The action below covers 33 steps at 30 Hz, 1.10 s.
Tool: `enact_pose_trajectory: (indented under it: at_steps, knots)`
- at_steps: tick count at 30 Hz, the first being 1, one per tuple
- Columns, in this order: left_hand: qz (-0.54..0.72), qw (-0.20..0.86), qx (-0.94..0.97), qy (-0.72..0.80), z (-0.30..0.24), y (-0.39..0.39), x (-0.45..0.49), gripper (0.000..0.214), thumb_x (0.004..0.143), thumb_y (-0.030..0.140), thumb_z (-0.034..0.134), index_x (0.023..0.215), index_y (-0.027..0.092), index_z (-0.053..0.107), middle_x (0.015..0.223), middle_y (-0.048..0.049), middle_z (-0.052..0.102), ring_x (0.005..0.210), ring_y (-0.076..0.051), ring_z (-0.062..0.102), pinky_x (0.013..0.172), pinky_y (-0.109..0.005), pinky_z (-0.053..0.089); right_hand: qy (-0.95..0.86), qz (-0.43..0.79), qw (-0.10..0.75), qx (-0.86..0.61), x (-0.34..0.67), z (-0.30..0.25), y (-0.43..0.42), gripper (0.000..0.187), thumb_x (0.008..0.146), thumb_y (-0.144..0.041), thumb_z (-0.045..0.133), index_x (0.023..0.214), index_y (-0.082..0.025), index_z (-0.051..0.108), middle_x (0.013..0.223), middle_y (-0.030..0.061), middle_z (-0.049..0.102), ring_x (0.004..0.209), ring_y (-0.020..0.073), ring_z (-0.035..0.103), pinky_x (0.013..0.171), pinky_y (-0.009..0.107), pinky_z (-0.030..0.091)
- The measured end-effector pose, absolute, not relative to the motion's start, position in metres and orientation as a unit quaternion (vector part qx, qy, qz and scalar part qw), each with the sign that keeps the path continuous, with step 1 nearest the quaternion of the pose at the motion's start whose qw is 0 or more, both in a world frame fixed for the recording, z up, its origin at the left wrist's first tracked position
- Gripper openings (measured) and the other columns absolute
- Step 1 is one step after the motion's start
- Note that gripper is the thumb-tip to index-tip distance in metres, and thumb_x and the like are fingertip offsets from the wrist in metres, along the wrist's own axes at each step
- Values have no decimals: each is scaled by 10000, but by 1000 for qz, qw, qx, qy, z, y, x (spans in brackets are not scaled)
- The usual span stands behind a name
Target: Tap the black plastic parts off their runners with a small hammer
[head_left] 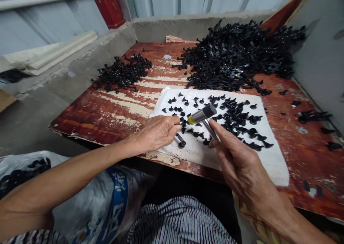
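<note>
My right hand (240, 161) is wrapped round the metal handle of a small mallet (201, 115). The mallet's head is silver, with a black face on one side and a yellow one on the other, and it is raised over a white cloth (268, 168). At the left part of this cloth, my left hand (161, 131) is closed, its fingers on a black crank-like handle (181, 142) whose round end sticks out below them. Several small black knobs (228, 118) lie scattered across the cloth, thickest on the right. The tips of my left fingers are partly hidden.
A big heap of black parts (236, 54) fills the back right of the worn red-brown board (118, 118); a smaller pile (123, 71) lies back left. A low concrete ledge (113, 46) edges the board. Below left stands a white sack (88, 211).
</note>
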<state>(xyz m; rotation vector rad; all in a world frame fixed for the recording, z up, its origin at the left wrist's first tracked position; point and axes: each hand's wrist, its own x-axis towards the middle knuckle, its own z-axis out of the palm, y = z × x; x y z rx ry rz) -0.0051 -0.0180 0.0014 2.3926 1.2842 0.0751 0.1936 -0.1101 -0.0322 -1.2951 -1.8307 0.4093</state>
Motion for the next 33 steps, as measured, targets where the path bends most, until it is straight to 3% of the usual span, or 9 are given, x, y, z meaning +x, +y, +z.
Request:
enact_pose_trajectory:
  at_steps: [3,8,13,18,22,26,30,33]
  knots:
    - [22,210,860,465,2,-18,-4,245,912,284,386,732,181,516,637,14,493,600,-121,462,598,-267,332,-761,91,406,-498,194,-30,-102,578,897,-63,392,1455,-216,378,1063,99,631,866,171,623,717,296,546]
    - [23,216,857,468,4,-19,-4,241,910,265,399,720,179,520,636,13,515,587,-116,466,589,-263,334,-809,36,278,-517,196,-25,-96,580,862,-69,373,1431,-172,416,827,58,570,536,129,505,454,241,448]
    - [23,222,853,471,5,-19,-4,271,917,249,386,678,179,493,606,18,490,580,-114,465,590,-264,327,-790,16,346,-505,196,-13,-98,584,889,-63,369,1459,-192,351,868,57,552,593,123,526,521,232,471]
    - [27,245,851,464,2,-17,-6,243,915,272,387,705,189,477,624,19,488,580,-114,452,593,-266,319,-831,-30,228,-507,197,-14,-96,576,829,-29,363,1384,-167,438,798,36,552,448,106,439,387,222,365]
    - [36,253,848,464,-1,-16,-7,250,908,283,374,688,194,451,614,18,478,581,-118,450,599,-272,315,-805,-26,295,-515,197,-10,-96,587,870,-57,357,1446,-170,345,841,47,538,540,124,510,473,228,443]
    - [36,250,850,462,-3,-16,-7,244,898,290,382,680,198,444,602,23,458,561,-116,420,577,-273,297,-835,-41,228,-500,196,-10,-94,618,842,-32,336,1433,-209,361,765,16,515,431,111,422,374,215,358]
    - [41,254,850,460,-4,-16,-8,247,900,290,373,705,195,489,609,16,494,573,-121,450,592,-273,323,-813,-27,275,-513,196,-12,-95,630,865,-42,356,1469,-204,278,844,38,535,496,109,481,458,220,428]
    - [34,250,852,458,-5,-15,-8,238,892,290,372,733,196,522,627,6,523,579,-130,464,591,-279,333,-833,-44,217,-508,195,-16,-96,663,832,-24,350,1465,-214,296,803,26,543,446,108,458,389,211,374]
